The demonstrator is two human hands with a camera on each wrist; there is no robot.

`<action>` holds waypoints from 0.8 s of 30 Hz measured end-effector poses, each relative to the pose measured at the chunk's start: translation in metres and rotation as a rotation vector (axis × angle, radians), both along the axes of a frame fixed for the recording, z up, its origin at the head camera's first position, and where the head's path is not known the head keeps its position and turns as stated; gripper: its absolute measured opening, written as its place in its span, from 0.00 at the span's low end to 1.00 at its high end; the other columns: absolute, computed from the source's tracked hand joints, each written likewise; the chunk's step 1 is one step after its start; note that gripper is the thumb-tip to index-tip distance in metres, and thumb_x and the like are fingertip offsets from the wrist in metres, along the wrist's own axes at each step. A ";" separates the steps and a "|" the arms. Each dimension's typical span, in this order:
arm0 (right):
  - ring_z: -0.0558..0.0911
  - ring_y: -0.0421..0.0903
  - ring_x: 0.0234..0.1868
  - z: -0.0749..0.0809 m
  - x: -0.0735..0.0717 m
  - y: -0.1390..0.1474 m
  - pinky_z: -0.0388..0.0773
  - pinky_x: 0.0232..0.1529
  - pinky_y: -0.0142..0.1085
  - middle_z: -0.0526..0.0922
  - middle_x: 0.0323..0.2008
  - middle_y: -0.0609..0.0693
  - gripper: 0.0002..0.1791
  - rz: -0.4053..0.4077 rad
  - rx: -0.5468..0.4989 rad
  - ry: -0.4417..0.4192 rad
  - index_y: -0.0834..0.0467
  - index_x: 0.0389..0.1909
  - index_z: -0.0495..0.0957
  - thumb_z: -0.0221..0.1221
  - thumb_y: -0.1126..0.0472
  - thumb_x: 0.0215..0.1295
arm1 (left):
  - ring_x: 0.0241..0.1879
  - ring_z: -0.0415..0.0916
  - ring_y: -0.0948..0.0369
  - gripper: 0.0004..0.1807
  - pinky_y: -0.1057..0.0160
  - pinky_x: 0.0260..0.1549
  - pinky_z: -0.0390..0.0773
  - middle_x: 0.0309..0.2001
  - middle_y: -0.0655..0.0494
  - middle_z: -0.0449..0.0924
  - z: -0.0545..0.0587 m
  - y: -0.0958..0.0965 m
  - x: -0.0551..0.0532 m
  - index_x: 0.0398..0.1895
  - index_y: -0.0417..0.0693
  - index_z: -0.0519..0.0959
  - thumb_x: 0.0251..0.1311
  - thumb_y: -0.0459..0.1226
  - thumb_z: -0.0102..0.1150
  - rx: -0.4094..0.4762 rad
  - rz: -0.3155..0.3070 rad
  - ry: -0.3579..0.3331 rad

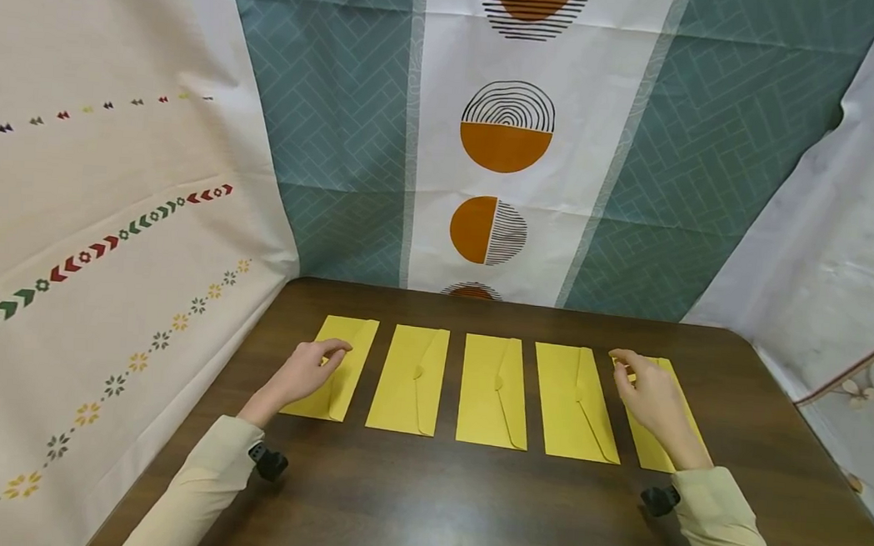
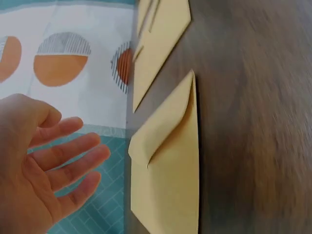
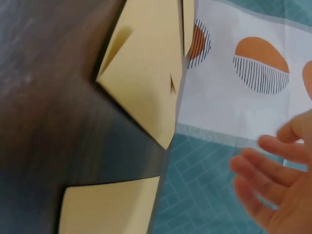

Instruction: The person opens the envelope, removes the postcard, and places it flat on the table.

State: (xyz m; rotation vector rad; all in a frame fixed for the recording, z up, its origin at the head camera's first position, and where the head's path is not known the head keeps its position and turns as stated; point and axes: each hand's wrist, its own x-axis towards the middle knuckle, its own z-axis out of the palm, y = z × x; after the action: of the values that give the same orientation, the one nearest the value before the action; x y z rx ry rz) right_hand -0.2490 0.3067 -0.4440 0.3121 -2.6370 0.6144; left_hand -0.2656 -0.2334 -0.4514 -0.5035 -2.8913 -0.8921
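Observation:
Several yellow envelopes lie in a row on a dark wooden table, flaps facing up. My left hand (image 1: 309,371) hovers over the leftmost envelope (image 1: 357,347), its fingers loosely bent and holding nothing. Over the rightmost envelope (image 1: 648,440) hangs my right hand (image 1: 651,395), also empty with relaxed fingers. Between the hands lie a second envelope (image 1: 400,379), a middle envelope (image 1: 486,389) and a fourth envelope (image 1: 568,402). In the left wrist view, an envelope (image 2: 173,180) shows its flap slightly lifted beside the spread fingers (image 2: 73,158).
The brown table (image 1: 438,507) has its far edge against a hanging cloth (image 1: 340,133) with teal panels and orange half-circles. A white patterned cloth (image 1: 112,178) hangs at the left, and another pale cloth (image 1: 843,273) at the right. Dark wrist cameras sit on both sleeves.

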 end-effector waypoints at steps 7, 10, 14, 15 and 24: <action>0.81 0.54 0.34 0.002 -0.003 -0.012 0.77 0.31 0.45 0.82 0.48 0.66 0.15 0.023 0.064 -0.155 0.65 0.49 0.80 0.51 0.61 0.70 | 0.49 0.81 0.47 0.17 0.49 0.44 0.80 0.48 0.41 0.83 -0.003 0.000 -0.002 0.53 0.38 0.79 0.72 0.37 0.45 0.090 0.043 -0.027; 0.77 0.48 0.29 0.001 -0.006 -0.017 0.73 0.28 0.40 0.83 0.45 0.64 0.15 0.025 0.060 -0.159 0.65 0.48 0.81 0.51 0.61 0.70 | 0.46 0.81 0.48 0.16 0.52 0.41 0.80 0.44 0.41 0.84 -0.004 -0.002 -0.003 0.51 0.37 0.79 0.71 0.35 0.44 0.107 0.084 -0.037; 0.79 0.47 0.29 -0.001 -0.010 -0.021 0.75 0.29 0.40 0.84 0.42 0.63 0.16 0.039 0.057 -0.179 0.66 0.48 0.81 0.50 0.60 0.70 | 0.42 0.82 0.49 0.16 0.56 0.36 0.80 0.40 0.41 0.85 -0.007 -0.004 -0.003 0.50 0.35 0.80 0.70 0.34 0.44 0.147 0.130 -0.077; 0.79 0.47 0.29 -0.002 -0.010 -0.023 0.76 0.30 0.40 0.84 0.42 0.63 0.16 0.043 0.054 -0.184 0.66 0.48 0.81 0.50 0.60 0.70 | 0.41 0.82 0.50 0.16 0.57 0.36 0.80 0.40 0.41 0.85 -0.008 -0.005 -0.003 0.50 0.35 0.80 0.70 0.34 0.44 0.159 0.142 -0.093; 0.81 0.50 0.30 -0.004 -0.017 -0.037 0.73 0.26 0.37 0.85 0.42 0.63 0.16 0.044 0.014 -0.199 0.63 0.53 0.78 0.51 0.60 0.70 | 0.42 0.81 0.49 0.16 0.58 0.34 0.78 0.42 0.39 0.83 -0.007 -0.009 -0.003 0.49 0.34 0.80 0.68 0.32 0.44 0.183 0.232 -0.134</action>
State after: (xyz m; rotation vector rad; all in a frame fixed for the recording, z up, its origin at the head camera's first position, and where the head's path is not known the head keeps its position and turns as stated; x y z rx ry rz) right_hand -0.2660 0.2699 -0.4483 0.3295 -2.8327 0.6726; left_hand -0.2690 -0.2428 -0.4586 -0.0933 -2.8634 -1.1754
